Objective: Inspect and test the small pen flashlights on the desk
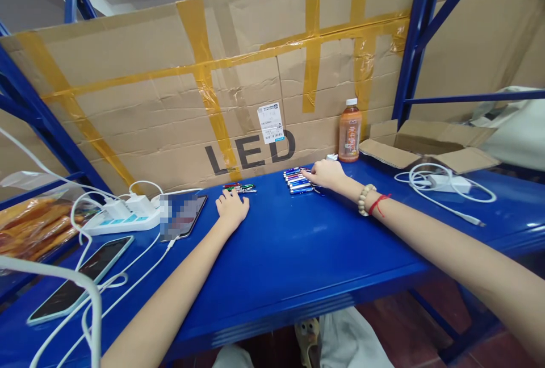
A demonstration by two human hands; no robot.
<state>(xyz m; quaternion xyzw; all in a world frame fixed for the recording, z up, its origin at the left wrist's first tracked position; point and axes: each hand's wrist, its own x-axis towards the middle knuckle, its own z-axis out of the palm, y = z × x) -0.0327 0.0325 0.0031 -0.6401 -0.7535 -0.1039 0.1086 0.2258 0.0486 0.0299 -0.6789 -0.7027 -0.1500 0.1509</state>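
My left hand (232,207) rests palm-down on the blue shelf, fingers spread and holding nothing. Just beyond its fingertips lies a small group of red, green and silver pens (242,188). To the right, several blue pens (298,181) lie side by side in a row. My right hand (327,175) is closed at the right end of this row, its thumb over the pens; its other fingers are mostly hidden. A beaded bracelet and a red string circle my right wrist.
A drink bottle (349,131) stands behind my right hand. Further right are an open carton (426,143) and a coiled white cable (443,183). At left lie a power strip (128,220), a phone (83,280), a tablet-like device (187,217) and loose cables. Cardboard (170,124) closes off the back.
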